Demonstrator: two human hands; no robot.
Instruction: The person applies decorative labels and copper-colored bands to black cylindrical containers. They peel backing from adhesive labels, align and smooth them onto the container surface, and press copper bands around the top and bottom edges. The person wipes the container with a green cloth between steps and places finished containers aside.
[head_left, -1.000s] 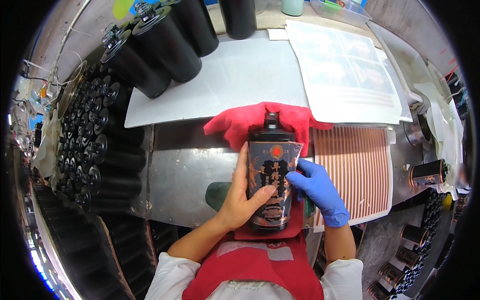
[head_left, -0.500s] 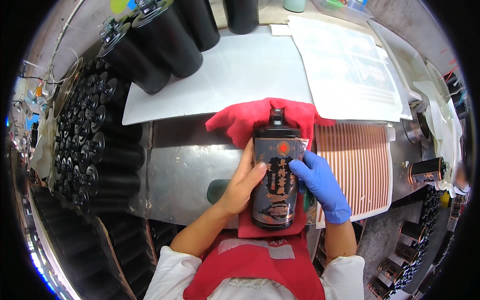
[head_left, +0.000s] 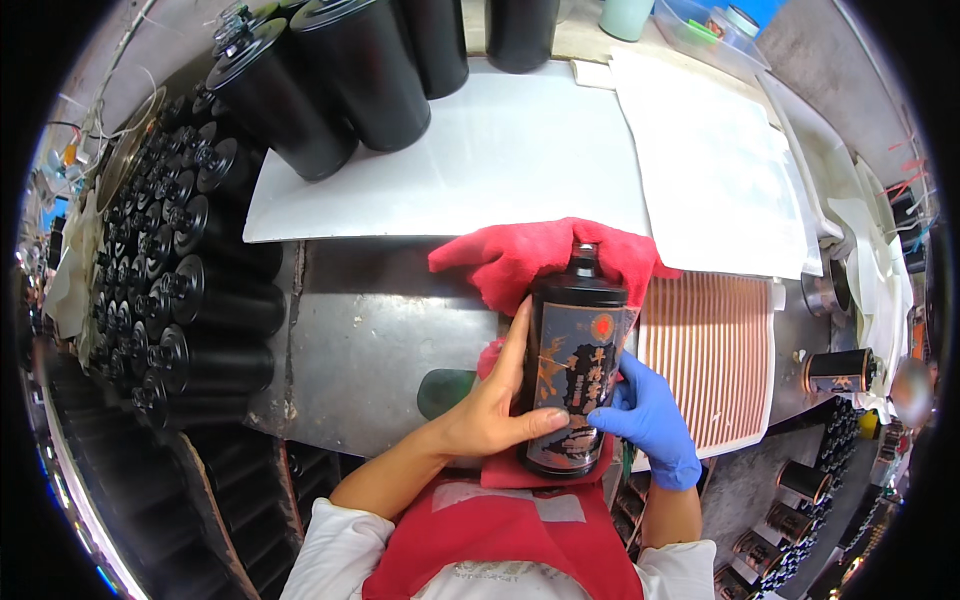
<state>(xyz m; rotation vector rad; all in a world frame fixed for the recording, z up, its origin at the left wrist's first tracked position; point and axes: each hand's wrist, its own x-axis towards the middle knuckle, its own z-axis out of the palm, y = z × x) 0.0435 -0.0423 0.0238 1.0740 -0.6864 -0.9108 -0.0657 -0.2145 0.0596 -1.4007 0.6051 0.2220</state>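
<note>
A black bottle [head_left: 583, 345] with a dark label in orange and red print lies on a red cloth [head_left: 500, 265], its neck pointing away from me. My bare left hand [head_left: 490, 410] grips its left side, the thumb pressing low on the label. On the right side, my right hand [head_left: 650, 420] in a blue glove holds the same bottle, thumb at the label's lower right edge. The fingers under the bottle are hidden. Just right of the gloved hand lies a sheet of brown-and-white striped label strips [head_left: 710, 350].
Tall black bottles [head_left: 370, 75] stand on a white board [head_left: 540, 130] at the back. Many more black bottles [head_left: 225, 295] are packed at the left. White sheets [head_left: 710, 170] lie at the back right. A labelled bottle [head_left: 838, 372] lies at the far right. A dark green object [head_left: 445, 393] sits left of my wrist.
Both thumbs have slid down the label toward the bottle's base. The bottle has turned slightly, so the label's round emblem sits further right. The whole view has shifted a little.
</note>
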